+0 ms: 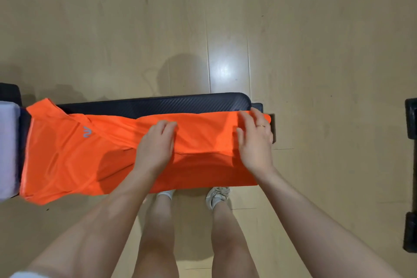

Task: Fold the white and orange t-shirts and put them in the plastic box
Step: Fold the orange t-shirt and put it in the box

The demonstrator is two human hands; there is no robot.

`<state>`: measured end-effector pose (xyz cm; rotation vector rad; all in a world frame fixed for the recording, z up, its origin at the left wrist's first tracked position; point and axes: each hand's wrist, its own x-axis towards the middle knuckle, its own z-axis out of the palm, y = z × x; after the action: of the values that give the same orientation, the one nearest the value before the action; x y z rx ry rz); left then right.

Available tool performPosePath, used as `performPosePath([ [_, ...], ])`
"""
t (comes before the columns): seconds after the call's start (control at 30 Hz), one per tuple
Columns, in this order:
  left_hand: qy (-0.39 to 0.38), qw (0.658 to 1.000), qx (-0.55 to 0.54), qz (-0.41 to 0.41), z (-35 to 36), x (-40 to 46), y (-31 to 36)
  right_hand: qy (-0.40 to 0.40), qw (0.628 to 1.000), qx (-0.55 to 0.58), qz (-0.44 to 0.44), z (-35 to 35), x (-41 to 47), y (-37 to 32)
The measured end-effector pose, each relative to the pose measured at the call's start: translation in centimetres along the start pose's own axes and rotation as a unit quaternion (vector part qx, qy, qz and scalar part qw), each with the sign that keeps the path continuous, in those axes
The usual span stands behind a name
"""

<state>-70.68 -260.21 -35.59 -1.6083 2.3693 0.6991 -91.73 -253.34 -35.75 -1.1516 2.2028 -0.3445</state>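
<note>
An orange t-shirt (pixel 74 156) lies spread lengthwise over a black padded bench (pixel 171 102), collar end to the left with a small grey logo. My left hand (pixel 155 144) rests on the shirt's middle, fingers curled at a fold in the cloth. At the shirt's right end my right hand (pixel 256 140) lies flat on the hem, fingers straight, a ring on one finger. A pale folded cloth (pixel 8 149) shows at the left edge, partly cut off; it may be the white t-shirt. No plastic box is in view.
The bench stands on a light wooden floor (pixel 225 29). My legs and white shoes (pixel 217 195) are close against the bench's near side. Black objects (pixel 410 119) sit on the floor at the right edge.
</note>
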Motion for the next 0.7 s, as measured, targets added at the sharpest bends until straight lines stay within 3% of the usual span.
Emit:
performPosePath([
  [0.1, 0.001, 0.996, 0.069, -0.063, -0.6, 2.0, -3.4, -0.062, 0.985, -0.086, -0.138, 2.5, 1.3, -3.4],
  [0.33, -0.031, 0.983, 0.167, -0.076, -2.5, 2.3, -11.0, -0.061, 0.952, -0.265, -0.14, 4.6, 4.9, -6.3],
  [0.47, 0.054, 0.986, 0.139, -0.068, -3.6, 3.5, -12.6, -0.036, 0.947, -0.3, -0.107, 4.6, 6.3, -8.0],
  [0.57, 0.056, 0.993, 0.051, -0.091, -4.3, 3.4, -13.8, -0.016, 0.95, -0.303, -0.075, 5.4, 6.2, -10.3],
  [0.7, 0.065, 0.992, 0.041, -0.102, -4.9, 1.1, -19.0, -0.081, 0.946, -0.221, -0.223, 9.3, 4.0, -16.0],
])
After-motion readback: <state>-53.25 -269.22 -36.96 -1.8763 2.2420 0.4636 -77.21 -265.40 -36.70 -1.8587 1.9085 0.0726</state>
